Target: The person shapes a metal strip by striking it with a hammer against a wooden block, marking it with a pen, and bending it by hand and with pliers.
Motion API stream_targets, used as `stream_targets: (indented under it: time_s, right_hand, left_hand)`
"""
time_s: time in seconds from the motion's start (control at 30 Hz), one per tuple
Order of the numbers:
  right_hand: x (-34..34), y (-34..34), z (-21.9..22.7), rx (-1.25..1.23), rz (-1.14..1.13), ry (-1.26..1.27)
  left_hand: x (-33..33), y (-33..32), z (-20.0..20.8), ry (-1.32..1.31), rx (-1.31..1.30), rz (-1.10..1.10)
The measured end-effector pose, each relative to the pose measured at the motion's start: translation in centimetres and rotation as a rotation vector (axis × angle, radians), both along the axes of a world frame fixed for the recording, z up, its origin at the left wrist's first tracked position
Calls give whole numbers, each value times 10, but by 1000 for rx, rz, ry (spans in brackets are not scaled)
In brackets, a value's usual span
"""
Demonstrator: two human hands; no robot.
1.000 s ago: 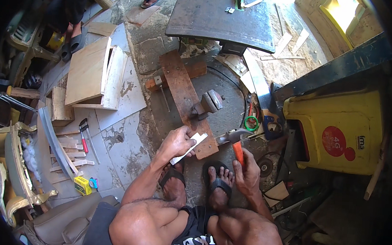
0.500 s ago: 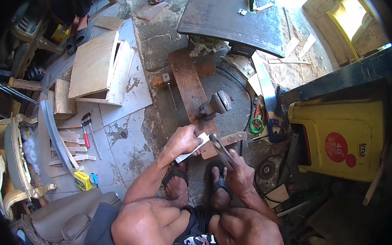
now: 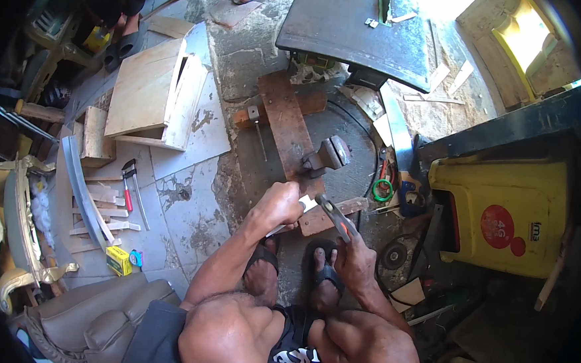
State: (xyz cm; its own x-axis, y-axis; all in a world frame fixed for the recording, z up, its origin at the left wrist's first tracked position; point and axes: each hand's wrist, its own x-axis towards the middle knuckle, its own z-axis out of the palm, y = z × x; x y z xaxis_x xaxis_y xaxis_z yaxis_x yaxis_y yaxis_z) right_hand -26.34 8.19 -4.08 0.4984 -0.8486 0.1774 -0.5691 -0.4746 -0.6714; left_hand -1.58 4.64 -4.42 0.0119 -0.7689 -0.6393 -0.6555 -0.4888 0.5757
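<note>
My left hand (image 3: 279, 206) is closed around a flat white strip (image 3: 308, 203), whose upper end shows past my fingers. Its material is hard to make out. In my right hand (image 3: 356, 257) is what looks like a hammer (image 3: 332, 216), its dark metal head close to the strip's end. I cannot tell whether the two touch. Under both hands lies a rusty brown plank (image 3: 284, 124) carrying a metal vise (image 3: 331, 153). A short wooden block (image 3: 333, 215) lies across the plank's near end, beneath the hammer.
Right of the plank lie a hand saw (image 3: 407, 179), green-handled scissors (image 3: 382, 189) and a grinder disc (image 3: 395, 254). A yellow plastic stool (image 3: 498, 211) is farther right. Wooden boxes (image 3: 146, 93) and a red-handled hacksaw (image 3: 129, 185) lie left. A dark-topped table (image 3: 353, 32) stands ahead.
My left hand has shifted slightly up and right, and less of the white strip shows. The hammer has turned a little in my right hand. The whole view has shifted slightly.
</note>
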Motion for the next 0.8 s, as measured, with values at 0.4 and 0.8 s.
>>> stream_targets:
  time_s: [0.4, 0.8]
  right_hand:
    - [6, -15, 10, 164, 63, 405]
    - [1, -20, 2, 357, -75, 169]
  left_hand:
    - [2, -10, 16, -78, 111, 32]
    - [-5, 5, 19, 68, 6, 161]
